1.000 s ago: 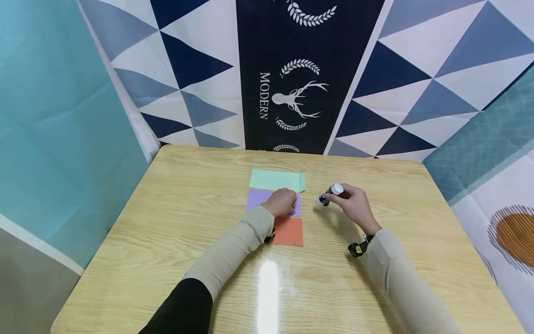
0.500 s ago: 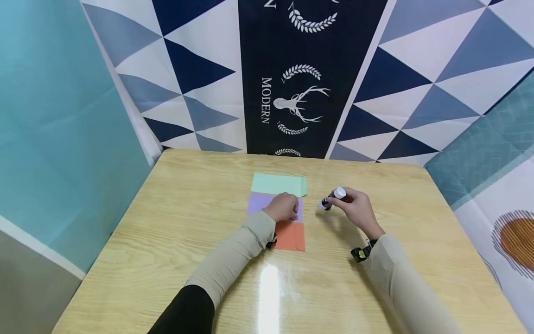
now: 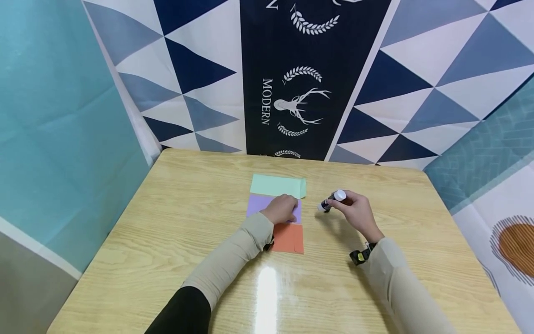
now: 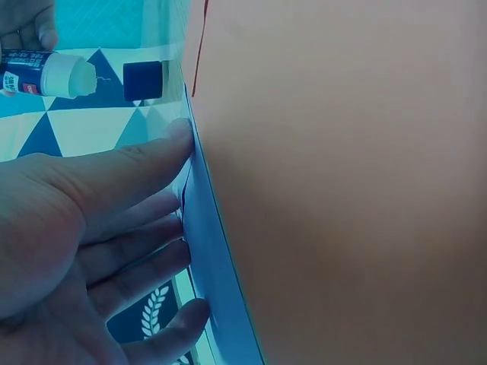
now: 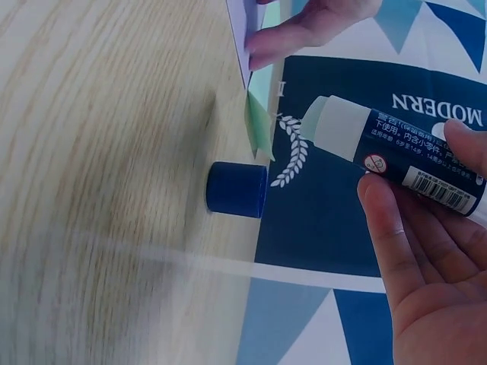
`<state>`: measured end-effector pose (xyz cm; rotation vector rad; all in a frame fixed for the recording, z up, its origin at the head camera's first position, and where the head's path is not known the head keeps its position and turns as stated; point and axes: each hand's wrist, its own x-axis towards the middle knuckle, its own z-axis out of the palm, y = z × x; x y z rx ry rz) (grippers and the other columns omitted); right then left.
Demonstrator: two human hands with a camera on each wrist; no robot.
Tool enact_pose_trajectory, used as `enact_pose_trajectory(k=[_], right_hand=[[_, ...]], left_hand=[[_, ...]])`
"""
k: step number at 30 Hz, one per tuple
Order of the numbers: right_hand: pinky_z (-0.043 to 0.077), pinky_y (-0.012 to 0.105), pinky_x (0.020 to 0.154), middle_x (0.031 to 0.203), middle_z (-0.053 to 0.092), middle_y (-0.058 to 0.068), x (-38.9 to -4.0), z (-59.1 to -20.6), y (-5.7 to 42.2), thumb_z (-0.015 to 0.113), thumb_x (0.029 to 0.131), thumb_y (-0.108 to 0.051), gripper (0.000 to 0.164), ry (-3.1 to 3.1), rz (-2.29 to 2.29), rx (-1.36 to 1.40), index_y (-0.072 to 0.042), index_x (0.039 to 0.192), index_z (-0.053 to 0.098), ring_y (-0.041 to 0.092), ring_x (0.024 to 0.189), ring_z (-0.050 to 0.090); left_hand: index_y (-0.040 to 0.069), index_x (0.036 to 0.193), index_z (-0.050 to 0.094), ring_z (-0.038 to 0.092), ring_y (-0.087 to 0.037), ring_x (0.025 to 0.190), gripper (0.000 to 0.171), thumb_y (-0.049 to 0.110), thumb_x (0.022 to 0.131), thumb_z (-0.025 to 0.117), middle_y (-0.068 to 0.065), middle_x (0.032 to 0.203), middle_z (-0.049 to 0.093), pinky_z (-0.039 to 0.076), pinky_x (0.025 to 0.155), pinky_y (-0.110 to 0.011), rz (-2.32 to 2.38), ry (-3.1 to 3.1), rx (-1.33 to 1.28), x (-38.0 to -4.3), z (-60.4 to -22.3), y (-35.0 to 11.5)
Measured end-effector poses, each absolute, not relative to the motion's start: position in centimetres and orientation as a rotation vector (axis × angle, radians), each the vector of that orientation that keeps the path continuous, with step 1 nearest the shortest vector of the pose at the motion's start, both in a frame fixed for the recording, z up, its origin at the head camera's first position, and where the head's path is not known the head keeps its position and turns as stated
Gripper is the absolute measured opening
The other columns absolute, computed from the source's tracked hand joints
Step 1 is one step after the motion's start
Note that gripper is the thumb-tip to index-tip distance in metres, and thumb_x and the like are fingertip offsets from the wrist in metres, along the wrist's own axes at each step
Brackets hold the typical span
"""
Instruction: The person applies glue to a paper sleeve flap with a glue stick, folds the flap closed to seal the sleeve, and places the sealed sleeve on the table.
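Observation:
My left hand rests on a purple envelope, its fairly straight thumb and fingertips touching the paper in the left wrist view. Above it lies a mint-green envelope with a flap at its right end. Nearest me is an orange envelope, partly under the left wrist. To the right, my right hand pinches an uncapped glue stick between thumb and fingers, tilted, with pale glue showing at its tip. Its dark blue cap stands on the table just below the tip.
The wooden table runs back to a hanging cloth printed with triangles and a deer head. Teal cloth hangs at the left. A wrist camera sits on the right wrist.
The tabletop sits slightly lower in the head view than a second ago. Both hands, the glue stick and the envelopes keep nearly the same places relative to each other.

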<state>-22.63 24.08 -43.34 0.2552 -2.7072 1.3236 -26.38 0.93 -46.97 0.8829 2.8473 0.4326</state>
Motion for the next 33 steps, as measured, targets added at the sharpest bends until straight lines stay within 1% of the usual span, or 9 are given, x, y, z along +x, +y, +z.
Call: enact_pose_trajectory(k=[4,7,11,13,16,19,23,28,33], right_hand=[[0.048,0.018,0.065,0.097,0.07,0.016,-22.67,-43.25,23.9,0.072,0.089,-0.031,0.033,-2.717,1.334,0.247,-0.002,0.105,0.071,-0.002,0.075,0.058],[0.048,0.018,0.066,0.098,0.07,0.016,-22.66,-43.19,23.92,0.072,0.089,-0.031,0.034,-2.726,1.337,0.242,-0.002,0.106,0.07,-0.002,0.076,0.058],[0.048,0.018,0.066,0.099,0.07,0.016,-22.65,-43.27,24.0,0.071,0.089,-0.031,0.034,-2.729,1.332,0.237,-0.002,0.107,0.07,-0.002,0.076,0.058],[0.048,0.018,0.066,0.099,0.07,0.016,-22.67,-43.35,24.04,0.071,0.089,-0.031,0.033,-2.725,1.334,0.239,-0.002,0.106,0.07,-0.002,0.076,0.058],[0.048,0.017,0.066,0.098,0.07,0.016,-22.7,-43.4,24.08,0.071,0.09,-0.029,0.032,-2.715,1.343,0.249,-0.001,0.105,0.07,-0.003,0.076,0.058],[0.048,0.017,0.067,0.098,0.07,0.016,-22.7,-43.41,24.09,0.071,0.09,-0.028,0.031,-2.713,1.353,0.253,-0.001,0.105,0.07,-0.003,0.076,0.058],[0.049,0.017,0.067,0.099,0.07,0.017,-22.7,-43.51,24.1,0.071,0.09,-0.029,0.031,-2.712,1.359,0.253,-0.001,0.105,0.07,-0.003,0.077,0.058],[0.049,0.017,0.067,0.095,0.07,0.011,-22.73,-43.29,24.0,0.072,0.089,-0.03,0.031,-2.705,1.359,0.246,-0.002,0.104,0.07,-0.001,0.076,0.059],[0.049,0.017,0.067,0.092,0.07,0.006,-22.77,-42.88,23.74,0.072,0.088,-0.032,0.032,-2.688,1.372,0.252,-0.003,0.102,0.071,0.0,0.076,0.06]], left_hand=[[0.007,0.082,0.072,0.063,-0.018,0.086,0.022,0.028,0.085,0.076,-0.005,0.095,0.07,0.047,0.073,-0.026,0.362,2.865,0.954,-26.24,-46.76,0.75],[0.008,0.085,0.075,0.062,-0.018,0.09,0.02,0.028,0.087,0.075,-0.005,0.1,0.068,0.047,0.077,-0.027,0.338,2.864,0.976,-26.1,-46.69,0.71],[0.008,0.084,0.077,0.062,-0.018,0.086,0.02,0.027,0.087,0.074,-0.005,0.1,0.069,0.047,0.076,-0.026,0.347,2.865,0.977,-26.04,-46.76,0.71],[0.008,0.079,0.075,0.063,-0.018,0.085,0.021,0.027,0.088,0.074,-0.005,0.102,0.07,0.048,0.075,-0.026,0.351,2.872,0.994,-26.05,-46.88,0.7],[0.009,0.069,0.071,0.067,-0.018,0.09,0.026,0.025,0.089,0.073,-0.006,0.109,0.071,0.052,0.082,-0.025,0.365,2.88,1.034,-26.07,-47.14,0.62],[0.012,0.065,0.067,0.063,-0.012,0.078,0.028,0.024,0.089,0.072,-0.005,0.1,0.072,0.05,0.077,-0.021,0.392,2.883,1.062,-26.11,-47.31,0.56],[0.012,0.067,0.07,0.048,-0.007,0.064,0.026,0.023,0.09,0.071,-0.001,0.082,0.069,0.042,0.068,-0.021,0.4,2.877,1.062,-26.16,-47.31,0.64],[0.014,0.071,0.072,0.049,-0.006,0.062,0.021,0.023,0.089,0.072,0.002,0.074,0.068,0.046,0.069,-0.022,0.398,2.871,1.075,-26.21,-47.24,0.81],[0.014,0.074,0.071,0.054,-0.007,0.065,0.016,0.022,0.088,0.074,0.003,0.075,0.068,0.048,0.07,-0.023,0.454,2.855,1.014,-26.35,-47.18,0.77]])
